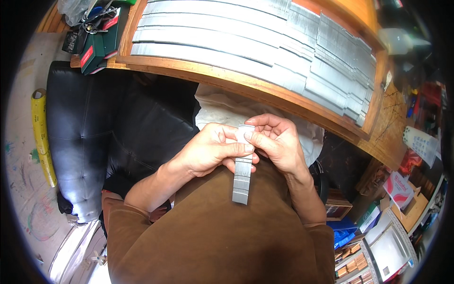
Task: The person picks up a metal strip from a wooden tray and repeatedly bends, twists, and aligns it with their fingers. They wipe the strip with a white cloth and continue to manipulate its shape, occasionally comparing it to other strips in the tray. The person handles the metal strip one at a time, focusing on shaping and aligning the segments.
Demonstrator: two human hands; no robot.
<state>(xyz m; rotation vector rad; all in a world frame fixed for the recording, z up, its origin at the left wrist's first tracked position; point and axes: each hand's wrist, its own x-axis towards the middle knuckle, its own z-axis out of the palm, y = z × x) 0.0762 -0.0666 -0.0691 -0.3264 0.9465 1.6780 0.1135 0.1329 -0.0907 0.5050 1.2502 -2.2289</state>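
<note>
A narrow stack of thin grey metal strips [242,173], stepped along its length, stands out against my brown shirt. My left hand [208,146] is closed round its middle, with the thumb lying across the front. At the upper end, my right hand [280,142] pinches the strips between thumb and forefinger. The fingers hide part of the upper portion. Beyond my hands is a wooden tray [227,85], where rows of similar flat grey metal strips [203,40] overlap each other.
A black padded leather seat [80,142] is at the left, with a yellow roll [42,137] beside it. Dark green boxes [93,53] and keys [90,27] sit left of the tray. White cloth [217,106] hangs under its edge. Cartons and shelves [359,260] crowd the right.
</note>
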